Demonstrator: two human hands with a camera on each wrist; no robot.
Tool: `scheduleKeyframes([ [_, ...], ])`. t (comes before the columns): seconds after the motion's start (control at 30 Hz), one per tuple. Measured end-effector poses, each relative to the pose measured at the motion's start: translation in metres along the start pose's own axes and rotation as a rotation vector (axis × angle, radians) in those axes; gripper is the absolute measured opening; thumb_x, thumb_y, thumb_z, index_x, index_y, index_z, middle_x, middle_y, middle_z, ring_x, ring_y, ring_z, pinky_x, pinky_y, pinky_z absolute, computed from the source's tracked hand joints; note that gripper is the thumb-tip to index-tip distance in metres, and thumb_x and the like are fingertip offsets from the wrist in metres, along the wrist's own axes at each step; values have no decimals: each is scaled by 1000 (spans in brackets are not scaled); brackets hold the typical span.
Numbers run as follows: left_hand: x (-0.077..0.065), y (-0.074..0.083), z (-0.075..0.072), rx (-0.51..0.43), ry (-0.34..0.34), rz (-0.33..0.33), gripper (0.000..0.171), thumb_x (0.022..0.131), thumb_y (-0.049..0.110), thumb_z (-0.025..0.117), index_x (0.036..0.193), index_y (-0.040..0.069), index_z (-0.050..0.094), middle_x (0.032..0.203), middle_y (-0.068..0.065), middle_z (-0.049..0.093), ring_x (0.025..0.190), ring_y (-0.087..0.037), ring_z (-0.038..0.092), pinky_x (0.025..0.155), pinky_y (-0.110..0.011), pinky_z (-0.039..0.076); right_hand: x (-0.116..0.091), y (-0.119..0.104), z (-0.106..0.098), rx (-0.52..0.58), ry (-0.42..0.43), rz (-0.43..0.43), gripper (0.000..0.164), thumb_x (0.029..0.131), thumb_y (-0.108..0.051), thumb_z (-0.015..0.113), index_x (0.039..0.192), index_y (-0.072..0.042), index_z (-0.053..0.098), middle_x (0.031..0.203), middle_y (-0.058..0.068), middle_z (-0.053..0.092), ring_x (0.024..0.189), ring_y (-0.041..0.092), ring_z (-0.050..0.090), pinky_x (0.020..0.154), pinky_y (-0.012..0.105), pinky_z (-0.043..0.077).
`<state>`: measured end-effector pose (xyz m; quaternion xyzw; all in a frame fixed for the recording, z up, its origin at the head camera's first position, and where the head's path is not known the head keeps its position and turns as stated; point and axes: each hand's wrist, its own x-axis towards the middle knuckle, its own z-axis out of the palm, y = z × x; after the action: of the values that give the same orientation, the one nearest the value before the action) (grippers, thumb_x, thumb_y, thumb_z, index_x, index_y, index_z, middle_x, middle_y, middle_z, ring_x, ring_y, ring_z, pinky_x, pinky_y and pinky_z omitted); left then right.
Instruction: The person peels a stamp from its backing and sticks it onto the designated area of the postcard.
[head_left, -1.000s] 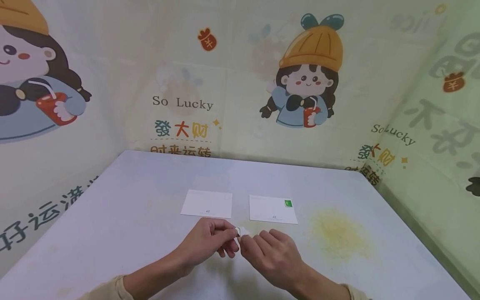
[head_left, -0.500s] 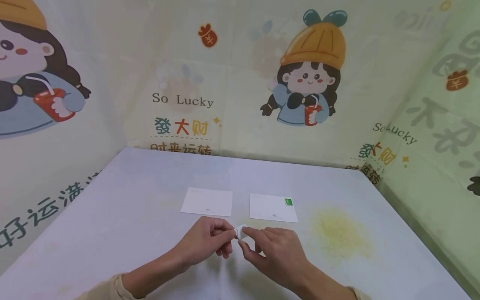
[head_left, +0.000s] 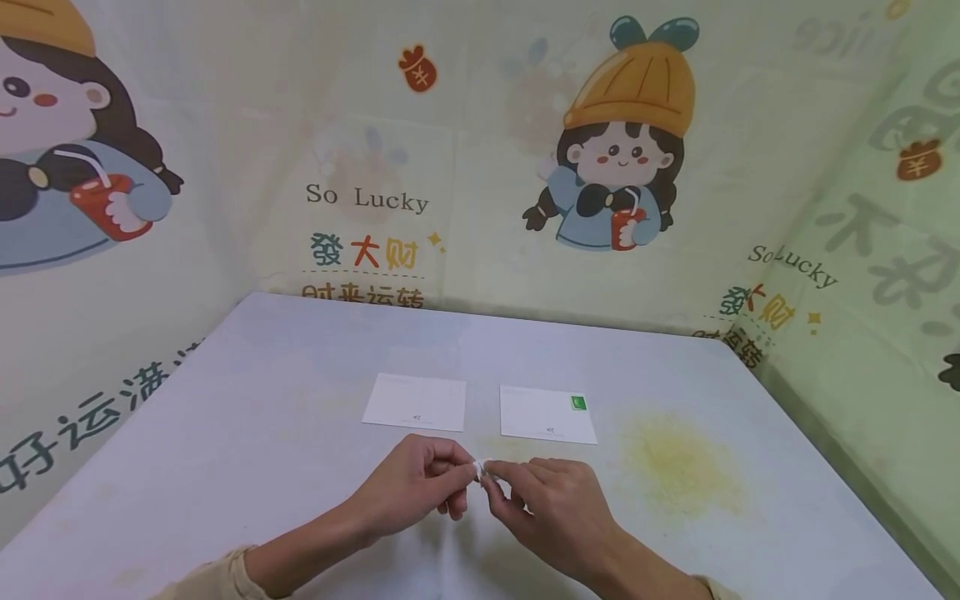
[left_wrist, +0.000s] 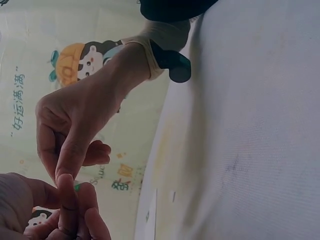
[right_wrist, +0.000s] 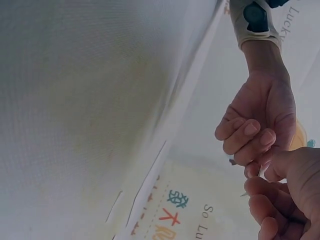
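My left hand (head_left: 412, 483) pinches a small white stamp (head_left: 480, 472) between thumb and index finger, above the table in front of me. From the other side the thumb and index fingertip of my right hand (head_left: 561, 510) pinch the stamp's edge. Fingertips cover most of it. A bit of green on the stamp (left_wrist: 77, 187) shows between the fingers in the left wrist view. Beyond the hands lie two white postcards: the left postcard (head_left: 415, 402) has a blank upper right corner, and the right postcard (head_left: 543, 414) carries a green stamp (head_left: 577, 403) there.
The white table (head_left: 262, 400) has a yellow stain (head_left: 678, 467) right of the hands. Printed cloth walls (head_left: 480, 167) with cartoon figures and lettering stand behind the table and on both sides.
The right hand's index finger has straightened out of a tighter curl onto the white stamp. The stamp showed wider half a second ago and is now mostly covered. Both postcards stay put.
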<state>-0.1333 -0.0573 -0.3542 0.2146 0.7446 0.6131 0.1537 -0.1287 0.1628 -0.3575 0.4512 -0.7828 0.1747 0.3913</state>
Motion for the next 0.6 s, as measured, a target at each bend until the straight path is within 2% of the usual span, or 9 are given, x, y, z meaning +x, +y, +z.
scheduleKeyframes([
  [0.2, -1, 3, -1, 40, 1, -16, 20, 100, 22, 64, 97, 4, 72, 68, -3, 67, 68, -17, 63, 62, -26, 48, 2, 2, 0, -6, 34, 15, 32, 103, -26, 49, 88, -15, 75, 54, -15, 56, 45, -5, 43, 49, 3, 29],
  [0.43, -3, 3, -5, 72, 17, -24, 21, 100, 21, 65, 95, 2, 72, 67, -2, 66, 63, -10, 53, 51, -20, 35, 4, 8, -2, -22, 77, 48, 31, 103, -27, 50, 86, -16, 74, 50, -16, 52, 43, -5, 40, 47, 4, 28],
  [0.6, -3, 2, -9, 88, 38, -25, 20, 99, 21, 65, 95, 2, 72, 66, -2, 66, 64, -11, 55, 53, -21, 38, 2, 12, -5, -17, 60, 90, 31, 102, -28, 51, 86, -17, 74, 51, -16, 53, 45, -5, 41, 47, 6, 32],
])
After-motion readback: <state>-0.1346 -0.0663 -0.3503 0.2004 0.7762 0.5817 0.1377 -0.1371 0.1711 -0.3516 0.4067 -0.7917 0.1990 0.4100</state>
